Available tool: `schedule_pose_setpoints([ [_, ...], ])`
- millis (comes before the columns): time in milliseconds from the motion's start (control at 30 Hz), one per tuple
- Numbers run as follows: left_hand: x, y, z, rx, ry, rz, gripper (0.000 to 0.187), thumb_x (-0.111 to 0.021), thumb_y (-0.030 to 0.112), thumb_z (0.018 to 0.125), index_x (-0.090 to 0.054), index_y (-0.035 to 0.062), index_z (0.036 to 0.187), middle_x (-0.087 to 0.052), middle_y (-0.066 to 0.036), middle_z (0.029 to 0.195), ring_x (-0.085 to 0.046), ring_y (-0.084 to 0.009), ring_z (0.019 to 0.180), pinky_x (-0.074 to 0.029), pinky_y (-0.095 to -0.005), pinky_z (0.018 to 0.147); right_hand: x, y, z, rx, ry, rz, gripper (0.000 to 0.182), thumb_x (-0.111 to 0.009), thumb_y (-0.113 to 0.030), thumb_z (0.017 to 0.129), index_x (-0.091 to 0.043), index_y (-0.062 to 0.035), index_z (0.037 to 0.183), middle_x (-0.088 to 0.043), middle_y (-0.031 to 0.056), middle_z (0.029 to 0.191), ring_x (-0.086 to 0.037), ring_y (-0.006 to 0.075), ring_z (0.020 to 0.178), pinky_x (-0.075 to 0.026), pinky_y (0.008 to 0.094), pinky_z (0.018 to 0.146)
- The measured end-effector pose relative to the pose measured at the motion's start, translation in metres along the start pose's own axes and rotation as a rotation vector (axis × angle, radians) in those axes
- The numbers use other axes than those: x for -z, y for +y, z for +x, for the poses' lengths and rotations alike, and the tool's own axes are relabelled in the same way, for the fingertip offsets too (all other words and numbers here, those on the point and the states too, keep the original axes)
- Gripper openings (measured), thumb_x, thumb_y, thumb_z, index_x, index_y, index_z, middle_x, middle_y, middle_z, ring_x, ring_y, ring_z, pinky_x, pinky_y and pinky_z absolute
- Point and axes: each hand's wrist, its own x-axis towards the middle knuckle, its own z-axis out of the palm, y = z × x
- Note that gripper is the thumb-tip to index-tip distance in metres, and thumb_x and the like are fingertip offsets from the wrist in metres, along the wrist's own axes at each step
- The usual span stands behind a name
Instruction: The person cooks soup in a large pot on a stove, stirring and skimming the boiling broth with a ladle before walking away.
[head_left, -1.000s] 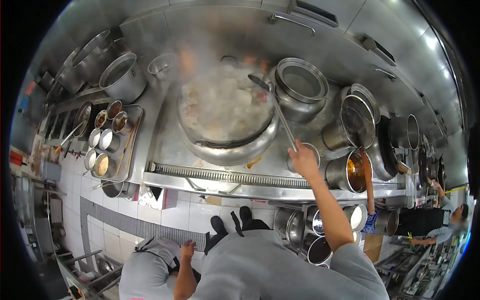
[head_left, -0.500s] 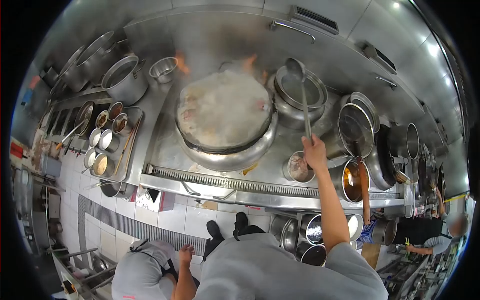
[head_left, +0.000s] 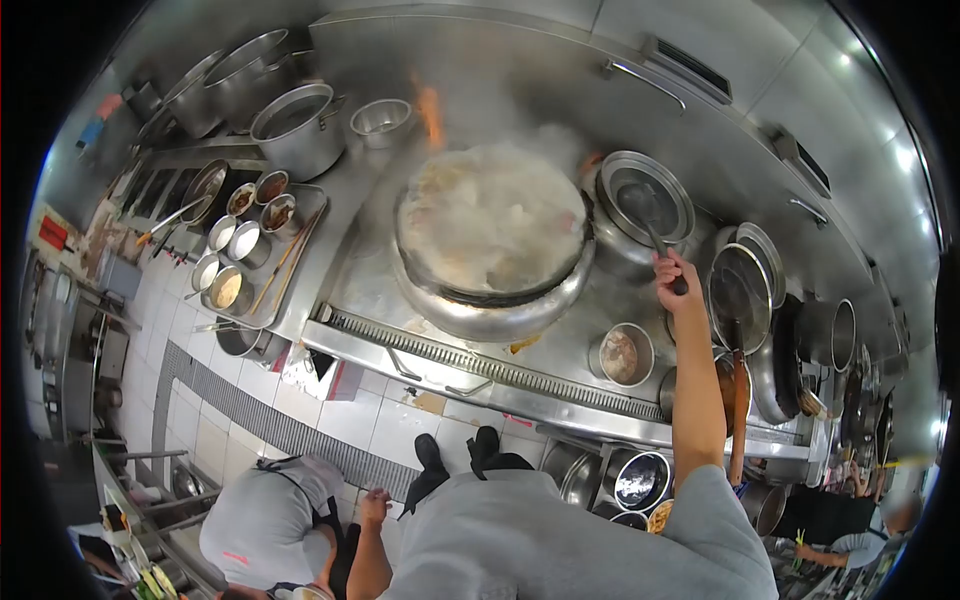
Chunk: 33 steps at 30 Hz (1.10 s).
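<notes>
My right hand [head_left: 678, 282] is wrapped round the handle of a ladle [head_left: 653, 232]. The ladle's bowl dips into a round metal pot [head_left: 612, 228] at the back of the stove. To the left of it, a big wok [head_left: 488, 312] is full of pale, steaming, bubbling liquid; steam hides most of what is in it. Below the right forearm's left side stands a metal pot of pinkish meat pieces [head_left: 619, 357]. My left hand [head_left: 374, 506] hangs low by my side, away from the stove, fingers loosely bent and apart, with nothing seen in it.
Flames [head_left: 430, 115] rise behind the wok. Several small seasoning pots stand on a tray [head_left: 268, 310] at left. A strainer [head_left: 740, 295] with a wooden handle lies right of my arm. One person in grey [head_left: 265, 520] bends close at my left; another [head_left: 840, 530] works far right.
The ladle has come down from above the pot, its bowl now inside it. My right hand has moved forward and right. The view has shifted, and the bending person has moved slightly.
</notes>
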Motion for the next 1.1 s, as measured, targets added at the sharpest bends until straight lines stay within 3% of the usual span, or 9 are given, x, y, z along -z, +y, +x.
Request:
schedule_pose_setpoints([
  [167,-0.001,0.009,0.0,-0.1,-0.011,0.111,0.035,-0.053,0.013,0.08,-0.054,-0.0099,0.107,-0.063,-0.015,0.084,-0.062,-0.0188,0.067,-0.051,-0.0269,0.061,-0.016,0.006,-0.017,-0.018,-0.158,0.057,0.029,-0.044,-0.019,0.093,-0.045,0.0067,0.106,-0.047,0.0016,0.062,-0.043,0.0086,0.043,-0.037,0.0222,0.041],
  [367,0.004,0.013,0.006,-0.04,-0.034,0.069,0.039,-0.055,0.013,0.079,-0.051,-0.0093,0.11,-0.063,-0.014,0.087,-0.061,-0.0177,0.075,-0.051,-0.0263,0.063,-0.061,0.029,-0.039,-0.073,-0.261,0.007,0.031,-0.041,-0.02,0.094,-0.042,0.0067,0.109,-0.046,0.0031,0.063,-0.043,0.0084,0.042,-0.036,0.0217,0.038],
  [633,0.006,0.017,0.001,-0.038,-0.014,0.041,0.037,-0.057,0.012,0.079,-0.052,-0.0084,0.109,-0.063,-0.013,0.086,-0.061,-0.0171,0.07,-0.051,-0.0257,0.062,-0.085,0.084,-0.021,-0.19,-0.225,-0.045,0.026,-0.044,-0.021,0.093,-0.047,0.0019,0.105,-0.046,0.001,0.062,-0.041,0.0064,0.04,-0.033,0.0208,0.035],
  [733,0.009,0.006,0.002,-0.069,-0.001,0.018,0.036,-0.058,0.012,0.079,-0.053,-0.0081,0.108,-0.063,-0.014,0.085,-0.061,-0.0174,0.07,-0.051,-0.0258,0.061,-0.074,0.111,-0.005,0.026,0.098,-0.659,0.019,-0.05,-0.023,0.089,-0.054,-0.004,0.092,-0.05,0.0031,0.059,-0.044,0.0079,0.04,-0.035,0.0243,0.035],
  [767,0.011,0.003,0.0,-0.096,0.007,0.001,0.036,-0.058,0.013,0.079,-0.054,-0.008,0.108,-0.063,-0.014,0.085,-0.061,-0.0176,0.07,-0.051,-0.0258,0.06,-0.071,0.125,-0.006,0.024,0.095,-0.66,0.019,-0.05,-0.023,0.089,-0.054,-0.004,0.092,-0.05,0.0031,0.059,-0.044,0.0079,0.04,-0.035,0.0243,0.035],
  [833,0.012,-0.001,-0.009,-0.047,0.02,0.016,0.036,-0.058,0.013,0.079,-0.054,-0.0078,0.108,-0.063,-0.014,0.084,-0.061,-0.0179,0.07,-0.051,-0.026,0.06,-0.059,0.15,-0.011,0.486,0.285,-1.712,0.022,-0.051,-0.022,0.087,-0.053,-0.0003,0.093,-0.052,0.0058,0.059,-0.048,0.0119,0.04,-0.036,0.0289,0.035],
  [900,0.014,-0.007,-0.012,0.002,0.033,0.032,0.036,-0.059,0.012,0.079,-0.054,-0.0077,0.108,-0.063,-0.014,0.084,-0.061,-0.0182,0.069,-0.051,-0.0262,0.059,-0.043,0.153,-0.014,0.87,0.217,-2.016,0.023,-0.052,-0.02,0.086,-0.053,0.0011,0.095,-0.05,0.0069,0.055,-0.05,0.0145,0.039,-0.036,0.0313,0.036],
  [967,0.014,-0.019,-0.009,0.023,0.004,0.06,0.036,-0.06,0.012,0.078,-0.055,-0.0077,0.107,-0.063,-0.014,0.083,-0.062,-0.0185,0.069,-0.052,-0.0266,0.058,-0.091,0.183,-0.056,0.478,0.224,-1.67,0.022,-0.052,-0.019,0.086,-0.054,-0.0008,0.098,-0.046,0.0048,0.052,-0.047,0.0135,0.036,-0.036,0.0306,0.035],
  [1100,0.012,-0.02,-0.002,0.068,-0.028,0.074,0.038,-0.061,0.013,0.077,-0.055,-0.0073,0.109,-0.064,-0.015,0.083,-0.062,-0.0192,0.068,-0.052,-0.0276,0.058,-0.112,0.232,-0.072,0.323,0.074,-1.523,0.021,-0.052,-0.019,0.086,-0.053,-0.0021,0.098,-0.047,0.0041,0.054,-0.045,0.0131,0.037,-0.035,0.0303,0.035],
])
